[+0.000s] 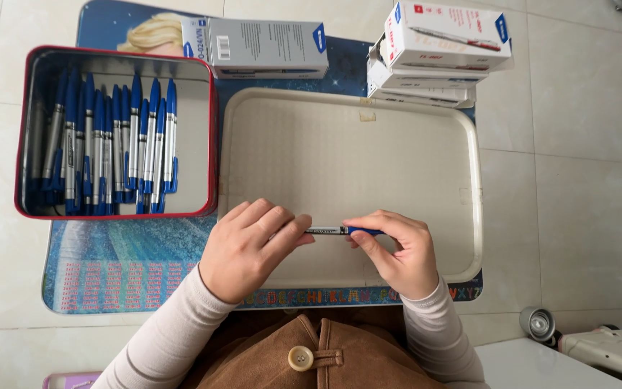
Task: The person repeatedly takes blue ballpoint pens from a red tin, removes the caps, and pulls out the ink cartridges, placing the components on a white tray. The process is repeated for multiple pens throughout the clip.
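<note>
A blue and grey pen [334, 230] lies level between both hands, just above the near part of a cream plastic tray [347, 144]. My left hand [250, 245] grips its grey barrel end. My right hand [397, 248] pinches the blue end with thumb and fingers. To the left a red-rimmed metal tin [212, 137] holds several matching blue and grey pens [109, 144] standing in a row.
A grey cardboard box [264, 47] lies behind the tin. A stack of white pen boxes [433, 50] sits at the tray's far right corner. All rest on a blue picture mat [124, 266] on a tiled floor. A white device [599, 346] is at the lower right.
</note>
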